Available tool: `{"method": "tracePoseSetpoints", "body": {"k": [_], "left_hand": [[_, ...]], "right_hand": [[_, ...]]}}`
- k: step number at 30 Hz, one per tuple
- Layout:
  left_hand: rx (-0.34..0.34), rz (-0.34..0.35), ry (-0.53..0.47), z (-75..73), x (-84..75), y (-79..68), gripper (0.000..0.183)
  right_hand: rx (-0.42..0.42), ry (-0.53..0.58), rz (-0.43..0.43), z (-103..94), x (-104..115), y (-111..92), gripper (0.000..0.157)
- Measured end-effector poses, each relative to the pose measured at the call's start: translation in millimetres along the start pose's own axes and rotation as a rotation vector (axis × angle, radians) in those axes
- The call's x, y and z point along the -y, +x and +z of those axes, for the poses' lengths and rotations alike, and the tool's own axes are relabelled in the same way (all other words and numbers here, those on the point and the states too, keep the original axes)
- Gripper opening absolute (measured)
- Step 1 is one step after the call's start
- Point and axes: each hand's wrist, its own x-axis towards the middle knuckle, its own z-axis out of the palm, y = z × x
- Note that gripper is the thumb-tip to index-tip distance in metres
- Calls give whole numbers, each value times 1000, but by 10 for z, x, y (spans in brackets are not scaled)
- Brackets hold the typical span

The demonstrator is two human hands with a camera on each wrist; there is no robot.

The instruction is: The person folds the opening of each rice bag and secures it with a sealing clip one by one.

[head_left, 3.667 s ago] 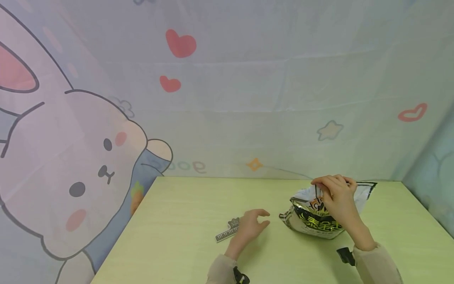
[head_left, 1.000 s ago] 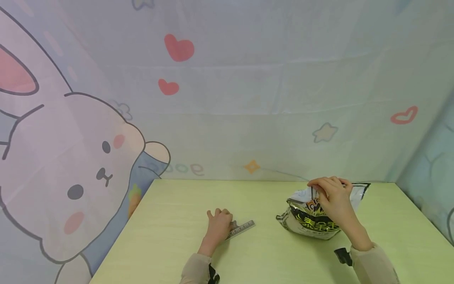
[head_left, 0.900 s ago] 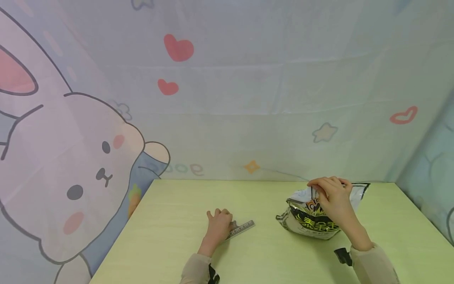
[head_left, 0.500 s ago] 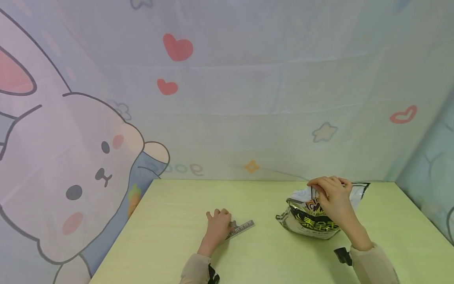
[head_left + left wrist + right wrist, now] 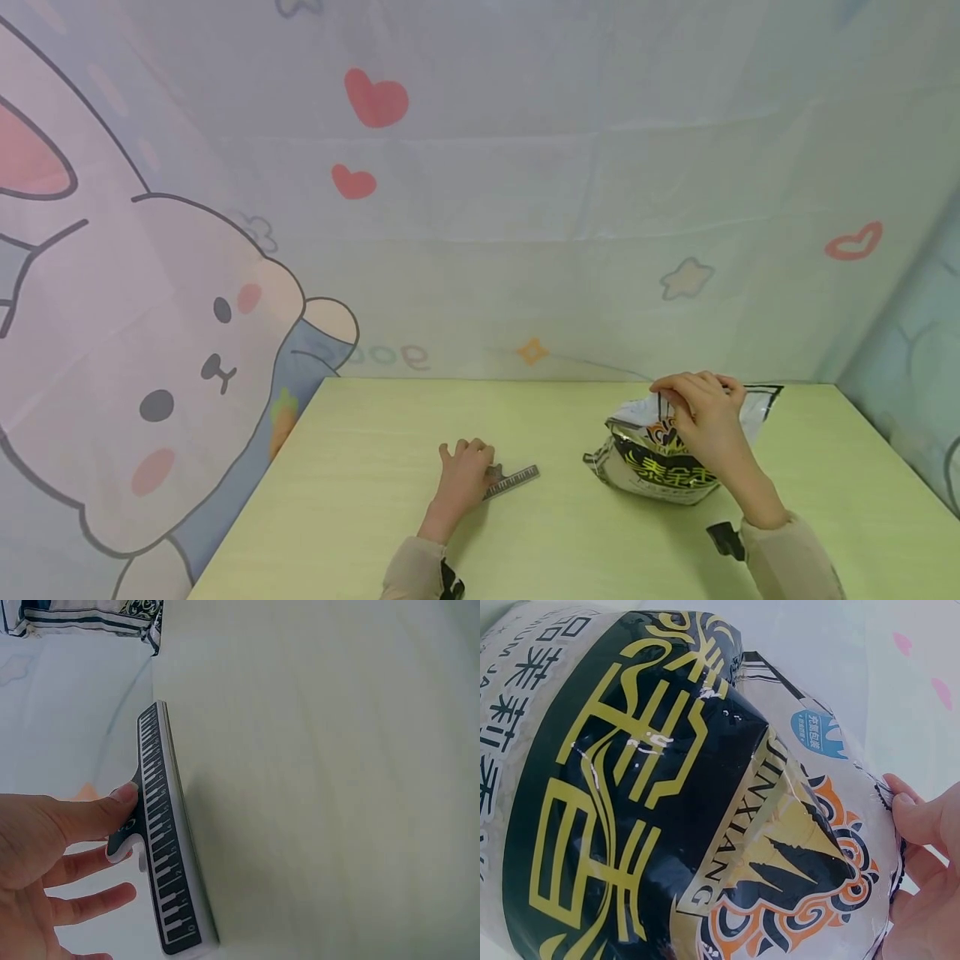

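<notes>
My left hand [image 5: 461,479] pinches a long grey spring clip [image 5: 513,481] with a piano-key print, low over the table left of the bag. In the left wrist view, the thumb [image 5: 112,806] presses the dark handle of the clip [image 5: 166,840], with a finger behind it. The other fingers are spread. My right hand [image 5: 712,421] holds the top edge of a plump bag of rice [image 5: 652,467], which stands on the table with its white top bent over. The right wrist view shows thumb and fingers [image 5: 922,855] pinching the edge of the rice bag [image 5: 667,787].
Both hands work over a pale yellow-green table [image 5: 360,475]. Behind it hangs a cloth backdrop [image 5: 487,250] with a printed rabbit and hearts, meeting the table's back edge. Another patterned cloth [image 5: 930,350] borders the right side.
Compared with 3.7 s ago, my left hand has gone left and taken hold of the clip, which sits further right. Over the last second little moves. My right hand stays on the bag.
</notes>
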Motion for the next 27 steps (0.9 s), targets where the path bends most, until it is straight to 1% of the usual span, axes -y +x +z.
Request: {"method": "tracePoseSetpoints", "body": {"k": [6,9,14,21,27], "left_hand": [[12,-1,4,-28,-7,2,28],[19,2,5,-31,-6,-1,27],[25,4,-49,-61,-24,-6,23],[57,-7,-129,-79,-51,-5,14],[25,-2,-126,-85,-58,4,15]], "right_hand": [[-4,2,-13,-5,5,7,23],[-1,2,-9,-3,3,8,23],[2,-3,3,3,0,13,23],[6,-6,0,1,-3,-4,23],[1,-9,-11,1,-13,-11,23]]}}
